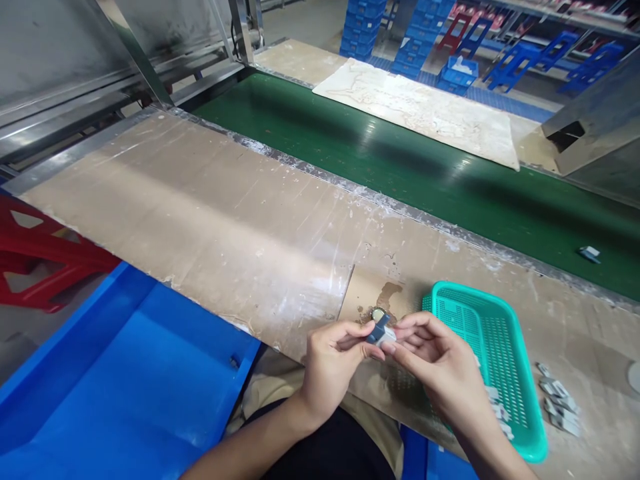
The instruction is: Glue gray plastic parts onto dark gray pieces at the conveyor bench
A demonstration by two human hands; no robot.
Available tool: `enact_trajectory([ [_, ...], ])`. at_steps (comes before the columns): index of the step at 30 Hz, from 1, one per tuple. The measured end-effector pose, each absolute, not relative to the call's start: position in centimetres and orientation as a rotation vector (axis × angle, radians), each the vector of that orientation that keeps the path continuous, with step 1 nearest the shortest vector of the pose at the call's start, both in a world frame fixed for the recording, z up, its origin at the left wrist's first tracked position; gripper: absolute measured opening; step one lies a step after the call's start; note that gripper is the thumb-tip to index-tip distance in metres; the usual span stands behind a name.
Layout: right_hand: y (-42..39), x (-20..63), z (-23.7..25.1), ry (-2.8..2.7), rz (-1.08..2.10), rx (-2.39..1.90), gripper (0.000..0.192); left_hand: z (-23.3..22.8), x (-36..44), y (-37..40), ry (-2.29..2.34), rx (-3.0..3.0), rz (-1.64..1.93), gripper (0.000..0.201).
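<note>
My left hand (336,363) pinches a small dark grey-blue plastic part (379,329) between thumb and fingers, above the near edge of the workbench. Against that part sits a light grey plastic piece (386,337), gripped by the thumb and fingers of my right hand (437,353). The two pieces touch; whether they are joined I cannot tell. Just behind them a small round item with a pale face (378,313) lies on the cardboard. A turquoise basket (520,373) stands right of my right hand, with light grey pieces (497,407) in it, partly hidden by my forearm.
Several loose grey pieces (560,403) lie right of the basket. Beyond the workbench (210,220) runs a green conveyor belt (310,127), carrying a small dark-and-white part (590,253). A large blue bin (150,380) is at my left, near a red stool (50,247).
</note>
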State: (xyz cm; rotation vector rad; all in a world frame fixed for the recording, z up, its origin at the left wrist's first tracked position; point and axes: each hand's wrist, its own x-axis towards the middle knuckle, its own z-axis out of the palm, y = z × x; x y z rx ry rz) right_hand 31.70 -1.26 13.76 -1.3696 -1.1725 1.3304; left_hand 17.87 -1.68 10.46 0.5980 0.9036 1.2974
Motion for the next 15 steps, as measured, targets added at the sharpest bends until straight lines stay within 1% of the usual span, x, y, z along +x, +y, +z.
enact_trajectory([
  [1,-1.1,31.8,13.8,-1.175,1.325,-1.377,0.028,10.3,17.9,-1.6,0.93,0.648,1.284,0.012],
  [2,-0.7,31.9,13.8,-1.187,1.307,-1.392,0.029,10.3,17.8,-1.5,0.947,0.697,1.257,0.017],
  [3,-0.1,32.3,13.9,-1.211,1.275,-1.419,0.03,10.3,17.7,-1.3,0.951,0.738,1.216,0.028],
  [5,2.0,33.5,14.2,-1.296,1.144,-1.503,0.03,10.4,17.3,-1.2,0.936,0.765,1.151,0.054],
  [6,3.7,34.5,14.3,-1.344,1.036,-1.565,0.029,10.6,16.9,-1.2,0.934,0.749,1.142,0.065],
  [7,5.6,35.7,14.4,-1.382,0.9,-1.627,0.027,10.8,16.3,-1.2,0.958,0.718,1.157,0.071],
  [8,7.8,37.1,14.5,-1.405,0.746,-1.694,0.023,11.0,15.6,-1.4,1.015,0.685,1.197,0.071],
  [9,10.1,38.7,14.5,-1.388,0.597,-1.79,0.02,11.2,14.7,-1.6,1.111,0.67,1.254,0.066],
  [11,14.6,42.0,14.5,-1.273,0.415,-1.885,0.016,11.4,12.5,-2.3,1.406,0.71,1.356,0.047],
  [13,18.2,44.9,14.4,-1.174,0.322,-1.952,0.014,11.2,9.9,-3.0,1.758,0.794,1.412,0.031],
  [15,20.3,47.0,14.2,-1.103,0.306,-2.002,0.013,10.5,7.2,-3.8,2.025,0.833,1.462,0.025],
])
